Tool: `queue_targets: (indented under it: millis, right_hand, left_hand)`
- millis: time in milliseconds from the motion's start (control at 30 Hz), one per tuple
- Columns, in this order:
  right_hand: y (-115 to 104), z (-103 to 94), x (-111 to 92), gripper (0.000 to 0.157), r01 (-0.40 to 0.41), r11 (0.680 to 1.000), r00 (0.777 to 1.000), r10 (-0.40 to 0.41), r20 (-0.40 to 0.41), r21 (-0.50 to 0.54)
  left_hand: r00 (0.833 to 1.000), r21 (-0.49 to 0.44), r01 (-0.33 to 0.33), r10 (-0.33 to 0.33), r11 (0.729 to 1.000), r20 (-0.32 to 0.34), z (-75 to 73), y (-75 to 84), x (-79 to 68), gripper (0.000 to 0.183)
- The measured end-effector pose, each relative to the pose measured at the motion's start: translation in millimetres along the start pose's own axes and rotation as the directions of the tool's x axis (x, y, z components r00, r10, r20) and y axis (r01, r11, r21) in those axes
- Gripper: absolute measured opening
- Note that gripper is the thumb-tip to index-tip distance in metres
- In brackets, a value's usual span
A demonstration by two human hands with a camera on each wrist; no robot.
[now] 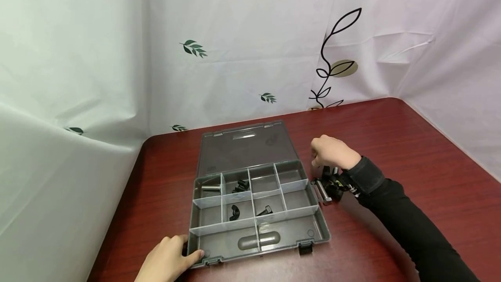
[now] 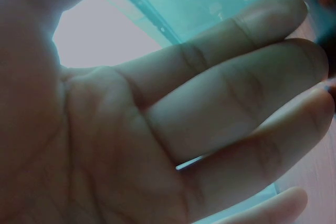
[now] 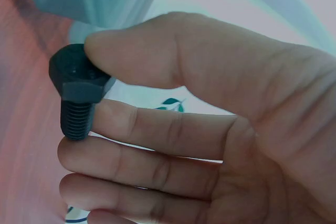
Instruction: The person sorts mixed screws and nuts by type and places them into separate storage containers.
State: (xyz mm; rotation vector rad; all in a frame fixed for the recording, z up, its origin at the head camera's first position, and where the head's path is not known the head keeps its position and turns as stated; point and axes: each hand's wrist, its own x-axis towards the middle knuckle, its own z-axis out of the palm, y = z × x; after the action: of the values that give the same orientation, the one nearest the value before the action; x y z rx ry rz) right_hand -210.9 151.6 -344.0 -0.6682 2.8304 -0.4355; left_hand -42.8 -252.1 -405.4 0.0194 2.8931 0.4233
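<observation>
A grey compartment box [image 1: 285, 247] lies on the table with its lid folded back. My left hand [image 1: 166, 258] grips its near left corner, thumb over the rim and fingers along the outer side. In the left wrist view the left palm [image 2: 126, 129] and several fingers fill most of the picture. Right of the box, my right hand [image 1: 332, 151] is held over the table. The right wrist view shows it pinching a black hex bolt [image 3: 81, 90] between thumb and fingers, head up and thread down; in the head view the bolt is hidden.
A silver rod [image 1: 211, 188], small black parts [image 1: 241, 186], a curved black piece [image 1: 235, 213] and a black clip-like piece [image 1: 266, 210] sit in separate compartments. Beside the box lie a silver cylinder [image 1: 323, 192] and black parts [image 1: 334, 190], partly behind the right wrist. White cloth [image 1: 235, 34] hangs behind.
</observation>
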Motion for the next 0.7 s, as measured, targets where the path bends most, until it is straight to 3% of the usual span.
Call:
queue_targets:
  millis: [100,433,700]
  right_hand:
    - [-3,-2.9,-1,0.009,0.014,1.0,1.0,-0.014,-0.002,0.004]
    - [-16,-6.5,8,0.032,0.042,0.999,0.999,-0.042,-0.014,0.02]
    - [-33,-6.0,14,0.024,0.059,0.998,0.998,-0.059,-0.01,-0.005]
  left_hand:
    - [1.0,0.002,-0.003,0.003,1.0,-0.003,0.1,0.3,0.0,0.036]
    - [1.0,0.002,-0.007,0.007,1.0,0.0,0.4,-0.4,0.5,0.036]
    - [1.0,0.009,-0.002,0.002,1.0,0.011,0.2,-1.0,0.8,0.036]
